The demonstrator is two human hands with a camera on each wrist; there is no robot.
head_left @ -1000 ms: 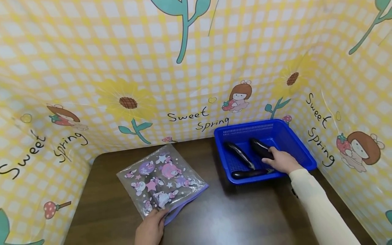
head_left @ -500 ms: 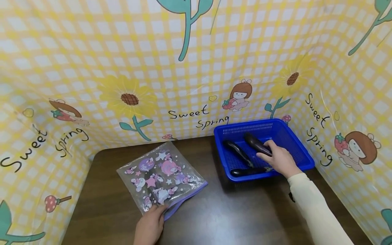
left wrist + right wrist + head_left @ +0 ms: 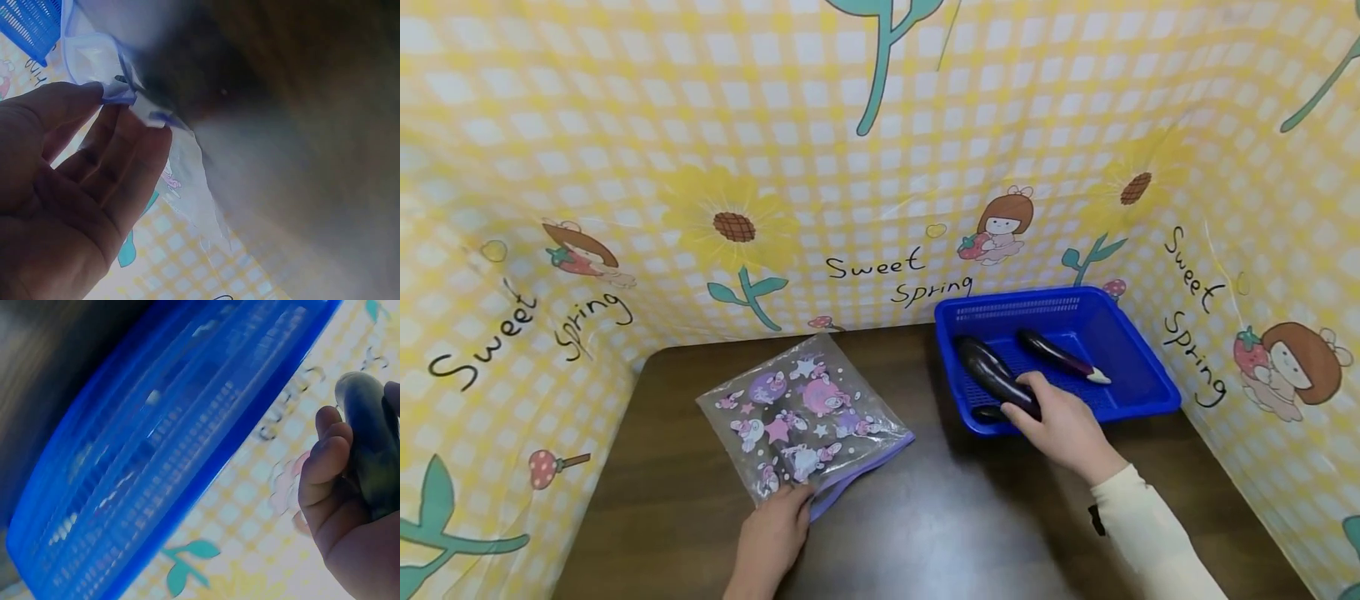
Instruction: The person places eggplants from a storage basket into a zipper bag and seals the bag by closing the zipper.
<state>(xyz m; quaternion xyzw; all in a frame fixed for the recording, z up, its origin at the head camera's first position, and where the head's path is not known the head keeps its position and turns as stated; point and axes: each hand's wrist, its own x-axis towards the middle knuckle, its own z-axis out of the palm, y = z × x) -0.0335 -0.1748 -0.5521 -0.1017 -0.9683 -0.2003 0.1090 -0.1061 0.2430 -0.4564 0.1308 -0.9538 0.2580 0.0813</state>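
Observation:
My right hand (image 3: 1067, 429) grips a dark purple eggplant (image 3: 988, 369) by its near end, over the left part of the blue basket (image 3: 1138, 350). In the right wrist view, thumb and curled fingers wrap the eggplant (image 3: 372, 440) outside the basket's slotted wall (image 3: 144, 444). Another eggplant (image 3: 1060, 354) with a pale stem end lies in the basket's middle. One more eggplant (image 3: 988, 413) shows near the front wall, mostly hidden by the hand. My left hand (image 3: 771, 529) pinches the purple-edged opening of a clear printed bag (image 3: 805, 417) lying flat; the left wrist view shows the purple edge (image 3: 119, 94) between thumb and fingertips.
Both bag and basket are on a dark wooden table (image 3: 925, 517), the bag left and the basket at the back right. A yellow checked cloth (image 3: 865, 192) with flower prints stands upright behind the table and along both sides.
My right hand has lifted the eggplant and brought it left and toward me, baring another eggplant in the basket's middle. The left hand stays on the bag's edge. The head view has shifted slightly.

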